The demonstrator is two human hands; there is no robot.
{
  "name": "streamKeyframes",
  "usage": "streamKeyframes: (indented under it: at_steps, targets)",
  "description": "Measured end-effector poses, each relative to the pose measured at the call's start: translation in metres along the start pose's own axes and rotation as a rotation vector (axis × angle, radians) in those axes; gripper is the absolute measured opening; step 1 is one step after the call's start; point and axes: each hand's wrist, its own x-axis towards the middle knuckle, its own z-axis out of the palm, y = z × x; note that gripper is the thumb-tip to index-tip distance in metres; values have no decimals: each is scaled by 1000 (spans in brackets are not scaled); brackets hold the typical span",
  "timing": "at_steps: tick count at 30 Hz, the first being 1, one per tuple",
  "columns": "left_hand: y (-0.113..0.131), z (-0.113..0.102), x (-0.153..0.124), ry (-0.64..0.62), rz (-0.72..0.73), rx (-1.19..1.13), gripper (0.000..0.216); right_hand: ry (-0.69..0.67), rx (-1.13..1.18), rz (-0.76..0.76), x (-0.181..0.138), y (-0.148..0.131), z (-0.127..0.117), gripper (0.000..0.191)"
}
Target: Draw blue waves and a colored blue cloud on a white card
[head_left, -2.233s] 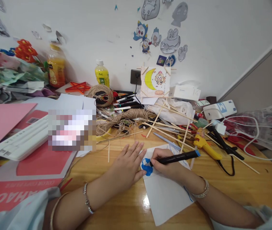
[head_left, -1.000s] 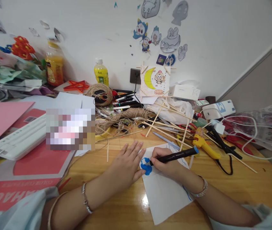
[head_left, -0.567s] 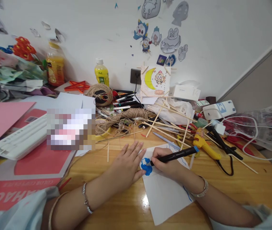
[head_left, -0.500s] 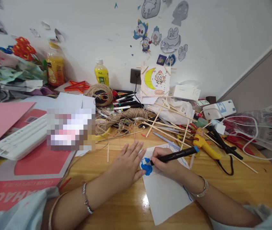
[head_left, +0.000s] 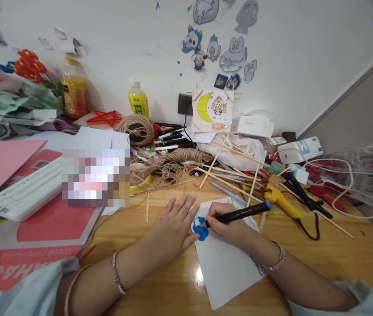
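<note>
A white sheet of paper (head_left: 222,267) lies on the wooden table (head_left: 173,289) in front of me. My left hand (head_left: 173,226) rests flat beside its left edge, fingers stretched out. My right hand (head_left: 227,226) is closed round a black marker with a blue end (head_left: 244,211). The marker's tip touches a blue coloured shape (head_left: 200,229) at the paper's top left corner. A thin blue line runs along the paper's right side.
Wooden sticks (head_left: 229,173), twine (head_left: 170,160), a bundle of markers (head_left: 168,138) and a yellow glue gun (head_left: 283,202) crowd the table behind the paper. A white keyboard (head_left: 22,193) and red paper pad (head_left: 41,228) lie left. Cables and a plastic bag (head_left: 367,175) lie right.
Almost nothing differs. The marker tip shifts slightly over the blue shape while my left hand stays flat in place.
</note>
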Motion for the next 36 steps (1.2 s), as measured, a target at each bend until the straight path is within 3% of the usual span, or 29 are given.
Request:
streamKeyframes:
  at_steps: [36]
  targets:
    - [-1,1,0,15,2,-10,58,28,-13,29,0,1,1,18]
